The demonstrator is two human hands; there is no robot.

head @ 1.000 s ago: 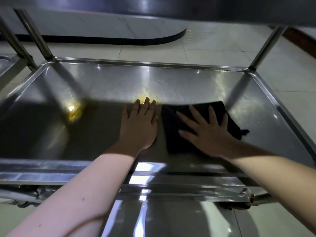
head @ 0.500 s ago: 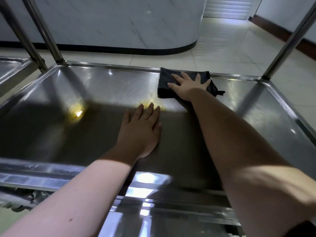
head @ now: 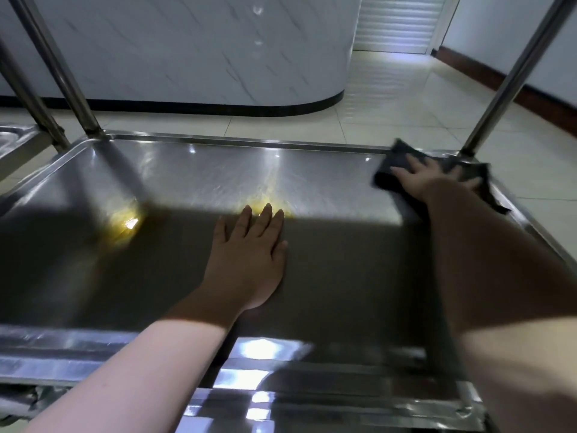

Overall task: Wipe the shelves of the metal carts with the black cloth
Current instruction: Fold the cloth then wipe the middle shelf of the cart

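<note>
A steel cart shelf with a raised rim fills the head view. The black cloth lies crumpled at the shelf's far right corner, by the right upright post. My right hand presses flat on the cloth with straight, spread fingers. My left hand rests flat on the bare shelf near its middle, fingers straight, holding nothing. The near half of the shelf lies in shadow.
Upright posts stand at the far left and far right corners. A second cart's shelf shows at the left edge. A lower shelf shows below the near rim. Beyond are tiled floor and a curved marble wall.
My right hand has slid the cloth from the near middle to the far rim, then right into the far right corner. My left hand has stayed planted on the shelf.
</note>
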